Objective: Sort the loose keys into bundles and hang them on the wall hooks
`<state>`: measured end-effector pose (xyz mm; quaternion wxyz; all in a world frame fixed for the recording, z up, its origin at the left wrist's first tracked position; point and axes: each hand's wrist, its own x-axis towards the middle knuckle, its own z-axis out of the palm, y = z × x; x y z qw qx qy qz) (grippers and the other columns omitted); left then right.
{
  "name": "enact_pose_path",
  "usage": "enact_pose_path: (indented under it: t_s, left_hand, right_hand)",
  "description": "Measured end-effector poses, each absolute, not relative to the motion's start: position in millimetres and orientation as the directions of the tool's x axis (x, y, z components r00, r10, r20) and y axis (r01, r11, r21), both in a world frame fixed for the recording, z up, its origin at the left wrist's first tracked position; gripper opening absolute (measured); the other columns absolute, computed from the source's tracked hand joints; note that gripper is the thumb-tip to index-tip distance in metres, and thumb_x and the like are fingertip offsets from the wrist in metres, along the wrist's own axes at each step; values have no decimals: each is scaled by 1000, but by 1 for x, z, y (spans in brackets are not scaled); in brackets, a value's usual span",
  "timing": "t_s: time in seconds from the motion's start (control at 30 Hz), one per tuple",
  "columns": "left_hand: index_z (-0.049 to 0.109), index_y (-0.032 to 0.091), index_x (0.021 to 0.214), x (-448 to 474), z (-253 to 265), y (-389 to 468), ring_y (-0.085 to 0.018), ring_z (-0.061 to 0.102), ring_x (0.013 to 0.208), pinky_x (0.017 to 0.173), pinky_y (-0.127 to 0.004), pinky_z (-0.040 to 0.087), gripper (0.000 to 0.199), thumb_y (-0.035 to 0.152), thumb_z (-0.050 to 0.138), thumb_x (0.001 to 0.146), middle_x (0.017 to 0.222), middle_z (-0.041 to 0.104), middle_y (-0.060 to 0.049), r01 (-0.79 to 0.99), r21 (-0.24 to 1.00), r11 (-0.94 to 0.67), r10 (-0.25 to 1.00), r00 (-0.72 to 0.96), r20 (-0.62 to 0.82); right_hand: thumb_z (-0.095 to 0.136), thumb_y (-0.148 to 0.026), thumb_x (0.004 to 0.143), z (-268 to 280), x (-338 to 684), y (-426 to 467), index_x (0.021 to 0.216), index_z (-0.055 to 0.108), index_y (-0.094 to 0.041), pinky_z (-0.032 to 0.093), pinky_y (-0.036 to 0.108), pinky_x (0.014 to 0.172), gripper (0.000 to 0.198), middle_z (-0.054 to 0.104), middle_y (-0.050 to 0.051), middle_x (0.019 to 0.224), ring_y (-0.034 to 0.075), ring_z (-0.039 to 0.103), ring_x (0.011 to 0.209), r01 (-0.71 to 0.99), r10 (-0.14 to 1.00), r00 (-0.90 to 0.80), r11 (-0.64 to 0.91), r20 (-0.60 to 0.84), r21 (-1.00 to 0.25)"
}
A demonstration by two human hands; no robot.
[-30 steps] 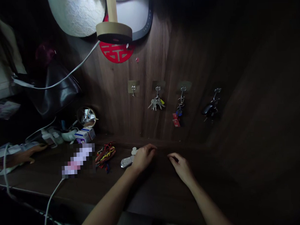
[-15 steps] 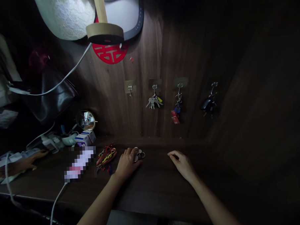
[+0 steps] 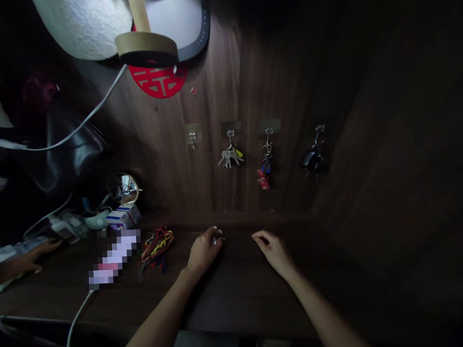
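My left hand (image 3: pixel 204 250) is closed round a bunch of keys (image 3: pixel 217 231) at the back of the dark wooden shelf (image 3: pixel 237 296). Only some pale key heads and part of a ring show beyond my fingers. To the right, my right hand (image 3: pixel 275 251) rests low over the shelf, fingers curled in and thumb close to them, with nothing visible in it. On the wall above hang a key bunch with a yellow tag (image 3: pixel 231 156), keys with red and blue tags (image 3: pixel 264 174), and a dark key fob (image 3: pixel 311 160). The leftmost hook (image 3: pixel 192 136) carries nothing.
Left of my left hand lies a tangle of coloured cords (image 3: pixel 158 246). Farther left are a blurred-out phone-like object with a cable (image 3: pixel 82 308), a small box (image 3: pixel 123 217), a round mirror (image 3: pixel 125 188) and a dark bag (image 3: pixel 72 144). A wooden lamp-like piece (image 3: pixel 147 48) hangs overhead.
My left hand has gone from lying over the keys to gripping them, its fingers drawn in. My right hand keeps much the same pose. The view has shifted slightly right.
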<state>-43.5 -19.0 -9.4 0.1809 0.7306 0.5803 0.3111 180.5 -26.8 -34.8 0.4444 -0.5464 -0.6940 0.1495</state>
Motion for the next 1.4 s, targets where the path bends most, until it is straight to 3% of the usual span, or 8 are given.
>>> enact_pose_path:
  t_s: [0.13, 0.23, 0.33, 0.47, 0.97, 1.17, 1.27, 1.4]
  left_hand:
    - [62, 20, 78, -21, -10, -13, -16, 60, 72, 67, -23, 41, 12, 30, 54, 76, 74, 67, -1, 446, 862, -241, 969, 64, 238]
    - [59, 18, 69, -2, -11, -12, -13, 58, 65, 65, -22, 42, 13, 31, 59, 70, 64, 63, 1, 87, 976, -199, 980, 16, 199]
    - [57, 17, 67, 10, -11, -14, -11, 58, 64, 66, -21, 43, 16, 31, 64, 65, 65, 63, 1, -243, 965, -103, 993, 38, 116]
    - [56, 17, 71, 11, -12, -17, -9, 58, 59, 59, -18, 43, 22, 31, 70, 61, 69, 65, 1, -473, 879, 62, 995, 94, -20]
    - [56, 16, 76, 10, -11, -24, -6, 57, 57, 59, -17, 45, 26, 22, 76, 61, 80, 67, 0, -659, 731, 174, 972, 233, -21]
    - [52, 17, 72, 7, -6, -25, -8, 59, 61, 63, -19, 46, 29, 18, 78, 59, 82, 67, 1, -708, 663, 246, 955, 295, -39]
    - [52, 17, 72, 7, -5, -25, -8, 58, 61, 61, -19, 45, 28, 19, 78, 60, 79, 66, 2, -701, 667, 252, 950, 310, -33]
    - [53, 17, 71, 7, -6, -24, -9, 59, 64, 63, -20, 45, 28, 19, 78, 59, 80, 66, 2, -689, 678, 255, 946, 322, -29]
  right_hand:
    - [45, -30, 83, -31, 175, -31, 86, 63, -23, 46, 24, 57, 20, 68, 3, 88, 18, 62, 80, 569, 884, -60, 412, 464, -712]
    - [46, -30, 83, -29, 171, -34, 90, 63, -24, 44, 23, 54, 20, 68, 2, 87, 16, 61, 72, 556, 886, -85, 422, 456, -716]
    - [47, -33, 84, -26, 168, -35, 86, 63, -22, 42, 23, 54, 20, 67, 0, 78, 14, 57, 60, 556, 902, -79, 393, 424, -732]
    - [47, -39, 84, -24, 161, -35, 74, 62, -21, 41, 22, 57, 26, 64, -1, 68, 13, 56, 61, 516, 914, -117, 391, 390, -762]
    - [51, -42, 81, -24, 148, -33, 74, 55, -20, 41, 22, 53, 24, 56, -2, 61, 13, 54, 57, 290, 927, -31, 365, 373, -884]
    - [51, -42, 82, -23, 153, -31, 85, 58, -20, 43, 23, 56, 23, 59, 2, 74, 14, 55, 64, 345, 877, 118, 404, 467, -847]
    - [46, -40, 85, -22, 154, -31, 97, 61, -21, 45, 25, 63, 27, 62, 6, 91, 17, 57, 80, 369, 867, 60, 441, 494, -818]
    - [46, -37, 87, -21, 153, -30, 84, 64, -21, 44, 25, 65, 24, 62, 4, 82, 17, 56, 78, 392, 851, -35, 493, 523, -777]
